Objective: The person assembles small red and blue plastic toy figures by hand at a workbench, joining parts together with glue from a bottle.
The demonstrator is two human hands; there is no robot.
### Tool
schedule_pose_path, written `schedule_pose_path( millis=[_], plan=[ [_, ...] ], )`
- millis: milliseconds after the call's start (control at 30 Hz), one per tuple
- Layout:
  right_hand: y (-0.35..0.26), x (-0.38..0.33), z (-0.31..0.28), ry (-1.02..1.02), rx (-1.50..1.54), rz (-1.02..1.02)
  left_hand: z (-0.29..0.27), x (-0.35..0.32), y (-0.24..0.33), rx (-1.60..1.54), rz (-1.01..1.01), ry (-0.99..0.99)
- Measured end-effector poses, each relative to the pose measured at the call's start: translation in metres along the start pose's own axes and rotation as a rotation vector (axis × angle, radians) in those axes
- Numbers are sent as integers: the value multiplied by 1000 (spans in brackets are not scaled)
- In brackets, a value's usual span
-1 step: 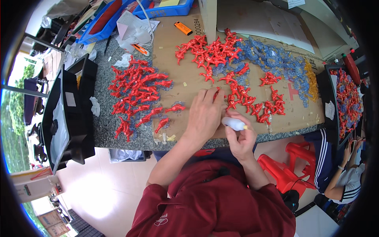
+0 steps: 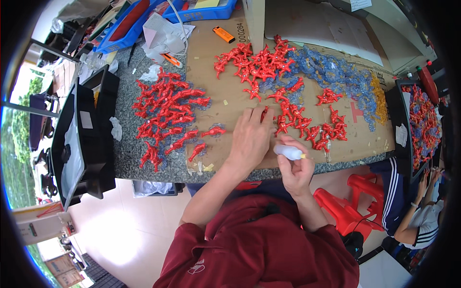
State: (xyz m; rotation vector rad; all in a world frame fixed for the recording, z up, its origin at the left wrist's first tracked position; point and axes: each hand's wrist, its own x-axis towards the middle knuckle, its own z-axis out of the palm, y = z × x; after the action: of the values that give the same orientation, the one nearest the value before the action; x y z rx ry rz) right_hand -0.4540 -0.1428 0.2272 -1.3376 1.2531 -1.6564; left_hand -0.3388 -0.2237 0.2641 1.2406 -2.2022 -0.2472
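Observation:
My left hand (image 2: 250, 137) is over the cardboard, its fingers closed round a small red plastic figure (image 2: 264, 113) that mostly hides behind them. Close beside it, my right hand (image 2: 297, 168) grips a small whitish squeeze bottle (image 2: 288, 152), tilted, with a yellow end pointing right. Many red figures (image 2: 168, 113) with clear bluish parts lie in rows to the left. More loose red figures (image 2: 261, 65) are heaped beyond my hands, and others (image 2: 331, 129) are scattered to their right. A pile of clear blue plastic parts (image 2: 326, 67) lies at the far right, next to clear yellow parts (image 2: 378, 98).
An orange cutter (image 2: 224, 34) lies on the cardboard sheet (image 2: 211, 72) at the back. Blue trays (image 2: 201, 13) stand at the far left. A black bin (image 2: 98, 139) flanks the left edge; a black tray (image 2: 403, 125) of parts stands right. A person sits beyond red stools (image 2: 336, 206).
My right hand has shifted slightly to the right with the squeeze bottle, a little away from my left hand. The left hand stays almost where it was.

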Motion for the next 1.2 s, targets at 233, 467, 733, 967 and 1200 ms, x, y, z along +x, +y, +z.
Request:
schedule_pose_path(
  millis=[233,467,733,967,1200],
  plan=[
    [-10,-11,-28,-53,-34,62,-3,-25,0,-583,-366,-52],
    [-23,-17,-30,-135,-153,23,-30,-90,-2,-1987,-972,-171],
    [-46,-3,-27,-284,-279,-184,-21,-117,0,-2168,-876,-27],
    [-50,-3,-28,-314,-276,-196,-20,-115,0,-2115,-834,68],
    [-48,-3,-24,-321,-303,-215,-20,-114,2,-2296,-993,-49]
  ],
)
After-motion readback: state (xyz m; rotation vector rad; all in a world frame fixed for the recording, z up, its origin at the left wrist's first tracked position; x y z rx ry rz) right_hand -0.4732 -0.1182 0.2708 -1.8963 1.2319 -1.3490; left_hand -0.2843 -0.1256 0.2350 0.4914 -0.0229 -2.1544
